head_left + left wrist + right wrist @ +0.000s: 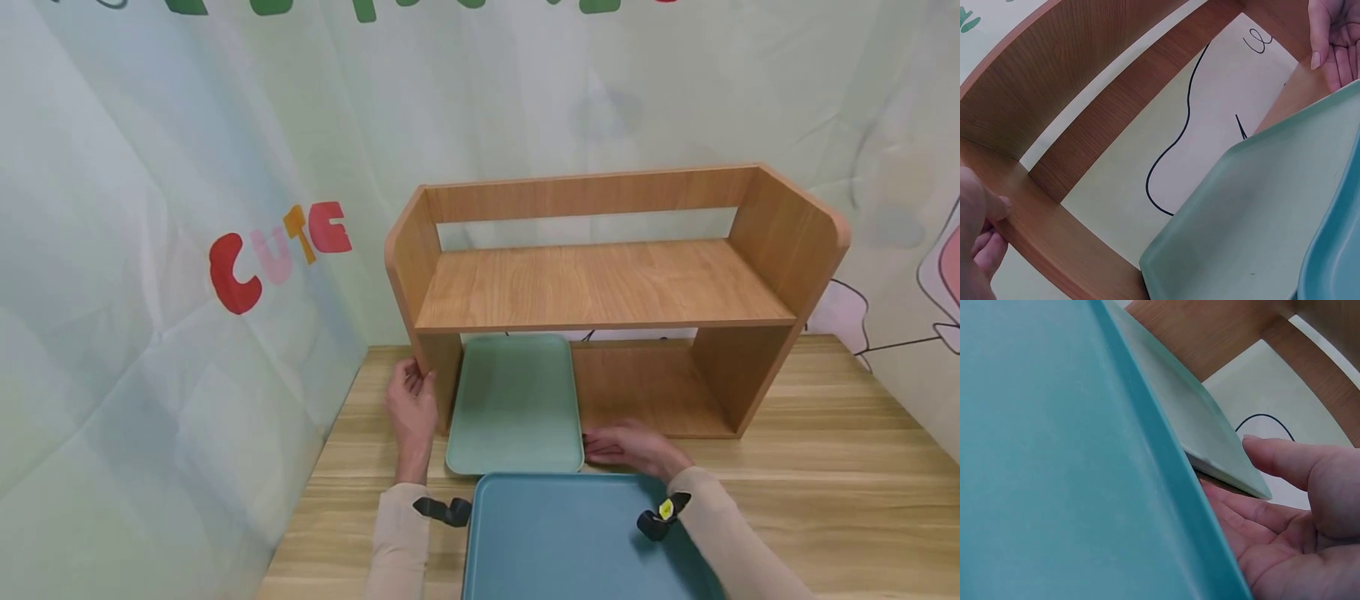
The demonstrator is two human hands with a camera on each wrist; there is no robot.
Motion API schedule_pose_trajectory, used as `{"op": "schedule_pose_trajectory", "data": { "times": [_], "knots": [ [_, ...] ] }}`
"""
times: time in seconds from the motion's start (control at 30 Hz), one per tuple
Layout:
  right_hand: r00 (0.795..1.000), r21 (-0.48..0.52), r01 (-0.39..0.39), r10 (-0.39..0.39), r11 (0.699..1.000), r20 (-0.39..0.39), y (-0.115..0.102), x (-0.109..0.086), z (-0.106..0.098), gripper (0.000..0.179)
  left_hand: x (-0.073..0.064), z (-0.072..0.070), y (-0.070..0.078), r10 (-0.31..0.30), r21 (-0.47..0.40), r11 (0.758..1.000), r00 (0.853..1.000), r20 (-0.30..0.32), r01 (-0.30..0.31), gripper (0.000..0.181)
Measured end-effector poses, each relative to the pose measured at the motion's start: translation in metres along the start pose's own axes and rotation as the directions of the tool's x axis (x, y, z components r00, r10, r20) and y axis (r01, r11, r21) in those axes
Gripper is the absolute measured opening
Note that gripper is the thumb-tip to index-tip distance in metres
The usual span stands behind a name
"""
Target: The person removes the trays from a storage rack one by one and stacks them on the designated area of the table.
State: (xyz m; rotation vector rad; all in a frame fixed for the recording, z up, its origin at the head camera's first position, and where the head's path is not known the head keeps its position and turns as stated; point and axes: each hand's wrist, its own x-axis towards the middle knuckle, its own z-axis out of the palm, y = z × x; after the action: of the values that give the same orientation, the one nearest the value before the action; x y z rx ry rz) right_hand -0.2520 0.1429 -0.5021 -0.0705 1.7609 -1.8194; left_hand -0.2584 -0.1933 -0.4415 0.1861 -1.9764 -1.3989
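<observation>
My left hand [412, 408] grips the front edge of the left side panel of a wooden desktop shelf [607, 283]; in the left wrist view its thumb and fingers [992, 250] lie on either side of that panel. A green tray [517, 404] sits in the left part of the shelf's lower level, its near end jutting out the front. Beside that tray's near right corner is my right hand [633, 446]. The right wrist view shows its fingers [1254, 515] extended by the green tray's edge, thumb raised apart; their tips are hidden.
A larger blue tray [570, 533] lies in front of the green one on the wood-grain table [847, 492], below my right forearm. Behind the shelf hangs a printed cloth backdrop [525, 92]. Another stretch of it borders the table's left side.
</observation>
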Motion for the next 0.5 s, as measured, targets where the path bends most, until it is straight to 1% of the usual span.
{"op": "schedule_pose_trajectory", "data": {
  "times": [0.13,0.27,0.4,0.5],
  "knots": [
    [0.999,-0.014,-0.01,0.01,1.0,-0.036,-0.001,0.002,0.005,0.038,0.0,0.0,0.0,-0.001,-0.007,1.0,1.0,-0.004,0.001,0.022],
    [0.997,-0.061,0.001,-0.006,0.998,-0.08,0.0,0.002,0.011,0.04,0.0,0.0,0.0,0.007,-0.01,1.0,1.0,-0.009,-0.007,0.022],
    [0.993,-0.098,0.049,-0.059,0.994,-0.1,0.0,0.003,0.017,0.041,0.0,0.0,-0.001,0.021,-0.01,1.0,1.0,-0.011,-0.021,0.022],
    [0.991,-0.118,0.085,-0.096,0.989,-0.096,0.0,0.005,0.022,0.04,0.0,0.0,-0.001,0.025,-0.013,1.0,1.0,-0.011,-0.026,0.022]
  ]
}}
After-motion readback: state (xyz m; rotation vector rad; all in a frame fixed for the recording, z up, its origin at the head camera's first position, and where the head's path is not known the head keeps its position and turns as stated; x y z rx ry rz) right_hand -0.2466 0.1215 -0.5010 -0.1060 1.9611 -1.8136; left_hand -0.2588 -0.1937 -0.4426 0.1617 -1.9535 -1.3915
